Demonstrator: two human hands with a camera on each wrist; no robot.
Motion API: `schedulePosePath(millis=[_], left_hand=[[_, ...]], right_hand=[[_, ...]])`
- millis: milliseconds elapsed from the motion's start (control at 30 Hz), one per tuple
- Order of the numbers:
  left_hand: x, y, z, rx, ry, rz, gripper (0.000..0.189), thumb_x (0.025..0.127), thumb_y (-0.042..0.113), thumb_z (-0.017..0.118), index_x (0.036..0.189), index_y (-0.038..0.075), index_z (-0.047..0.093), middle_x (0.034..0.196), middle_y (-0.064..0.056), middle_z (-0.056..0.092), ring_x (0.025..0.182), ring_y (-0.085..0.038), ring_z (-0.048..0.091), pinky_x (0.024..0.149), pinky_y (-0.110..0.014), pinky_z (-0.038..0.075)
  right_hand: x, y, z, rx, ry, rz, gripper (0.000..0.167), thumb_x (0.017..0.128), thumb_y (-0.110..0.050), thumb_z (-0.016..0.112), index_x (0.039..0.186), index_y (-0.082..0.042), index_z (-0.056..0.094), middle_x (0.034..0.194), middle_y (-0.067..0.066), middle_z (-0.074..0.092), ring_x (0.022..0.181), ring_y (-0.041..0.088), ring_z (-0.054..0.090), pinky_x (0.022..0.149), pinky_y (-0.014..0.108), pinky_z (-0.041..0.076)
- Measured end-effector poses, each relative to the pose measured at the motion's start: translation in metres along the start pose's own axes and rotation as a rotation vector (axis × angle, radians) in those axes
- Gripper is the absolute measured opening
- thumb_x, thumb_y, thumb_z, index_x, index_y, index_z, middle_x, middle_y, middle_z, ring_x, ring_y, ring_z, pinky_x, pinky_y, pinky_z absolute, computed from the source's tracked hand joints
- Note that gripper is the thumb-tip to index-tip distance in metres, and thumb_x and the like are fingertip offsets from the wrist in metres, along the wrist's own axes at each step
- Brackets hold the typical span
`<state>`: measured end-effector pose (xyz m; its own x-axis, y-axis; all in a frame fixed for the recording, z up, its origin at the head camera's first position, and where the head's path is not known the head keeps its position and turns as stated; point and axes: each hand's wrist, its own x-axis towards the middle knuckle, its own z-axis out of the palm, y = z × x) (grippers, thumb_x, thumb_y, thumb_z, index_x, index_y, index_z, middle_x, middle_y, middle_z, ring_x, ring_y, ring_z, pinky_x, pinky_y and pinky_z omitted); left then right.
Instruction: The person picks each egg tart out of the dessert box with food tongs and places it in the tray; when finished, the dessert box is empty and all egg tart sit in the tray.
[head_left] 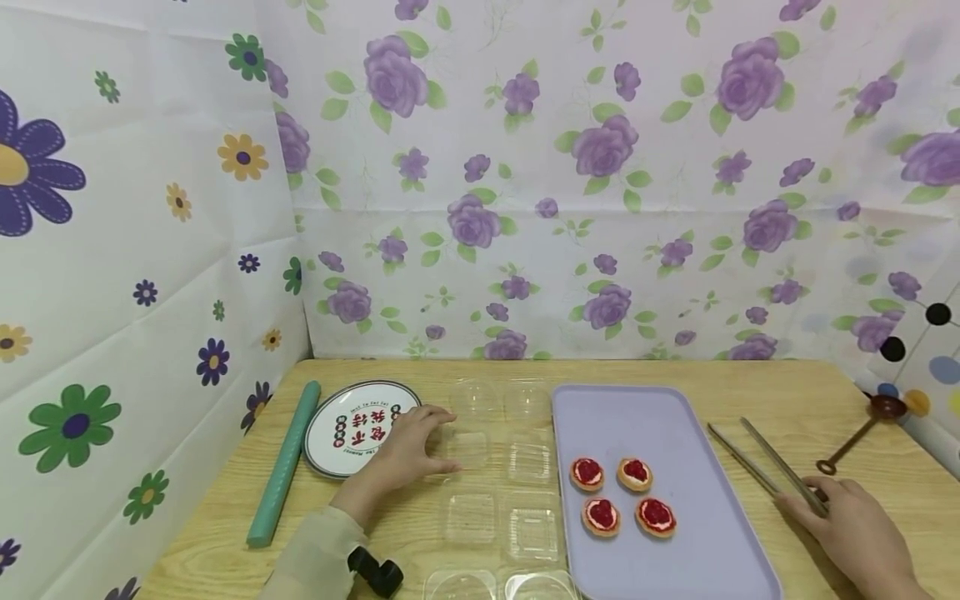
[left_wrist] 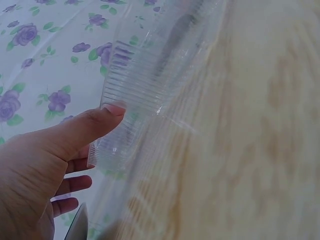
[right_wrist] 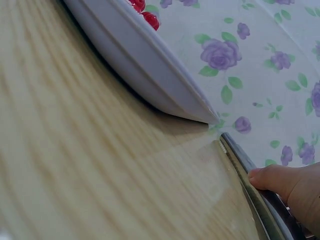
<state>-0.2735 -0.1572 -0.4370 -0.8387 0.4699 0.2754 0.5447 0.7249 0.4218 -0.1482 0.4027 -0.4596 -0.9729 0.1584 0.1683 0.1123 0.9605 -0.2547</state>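
Note:
My left hand (head_left: 405, 442) lies beside a small clear plastic box (head_left: 469, 450), thumb and forefinger spread apart at its left side. In the left wrist view the thumb (left_wrist: 102, 117) overlaps the box's ribbed wall (left_wrist: 132, 75); whether it presses on it is unclear. My right hand (head_left: 855, 525) holds metal tongs (head_left: 772, 462), their tips apart, on the table right of a lavender tray (head_left: 622, 417). Several small tarts with red topping, one of them a front tart (head_left: 656, 517), sit on that tray. The right thumb rests along the tongs (right_wrist: 250, 175) in the right wrist view.
More clear boxes (head_left: 532, 529) stand in two columns left of the tray. A white plate with red characters (head_left: 337, 450) and a green roll (head_left: 285, 467) lie at the left. A brown ladle (head_left: 855, 442) lies at the far right. Flowered cloth (head_left: 480, 275) backs the table.

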Motion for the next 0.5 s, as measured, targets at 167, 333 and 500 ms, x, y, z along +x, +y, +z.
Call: schedulePosePath(millis=[167, 333, 500], left_hand=[[0.002, 0.000, -0.002, 0.009, -0.019, 0.000, 0.073, 0.070, 0.043, 0.083, 0.130, 0.010, 0.057, 0.132, -0.008, 0.056, 0.126, -0.031, 0.048, 0.110, -0.054, 0.034], [-0.001, -0.003, 0.001, 0.002, -0.036, 0.000, 0.075, 0.070, 0.044, 0.082, 0.132, 0.011, 0.056, 0.134, -0.009, 0.054, 0.126, -0.032, 0.047, 0.109, -0.054, 0.036], [-0.007, -0.003, 0.003, -0.005, -0.030, 0.002, 0.074, 0.070, 0.042, 0.082, 0.133, 0.012, 0.055, 0.136, -0.012, 0.052, 0.127, -0.034, 0.046, 0.108, -0.057, 0.035]], right_hand=[[0.004, -0.002, -0.005, -0.007, -0.065, 0.020, 0.088, 0.089, -0.064, 0.050, 0.124, 0.017, 0.050, 0.109, 0.042, 0.055, 0.095, 0.053, 0.052, 0.077, 0.064, 0.046], [0.005, -0.009, -0.008, -0.011, -0.096, 0.023, 0.088, 0.090, -0.062, 0.052, 0.125, 0.019, 0.047, 0.099, 0.034, 0.062, 0.093, 0.051, 0.055, 0.077, 0.062, 0.046], [0.007, -0.014, -0.011, -0.013, -0.090, 0.012, 0.088, 0.090, -0.061, 0.052, 0.126, 0.019, 0.045, 0.097, 0.031, 0.063, 0.089, 0.048, 0.058, 0.072, 0.058, 0.049]])
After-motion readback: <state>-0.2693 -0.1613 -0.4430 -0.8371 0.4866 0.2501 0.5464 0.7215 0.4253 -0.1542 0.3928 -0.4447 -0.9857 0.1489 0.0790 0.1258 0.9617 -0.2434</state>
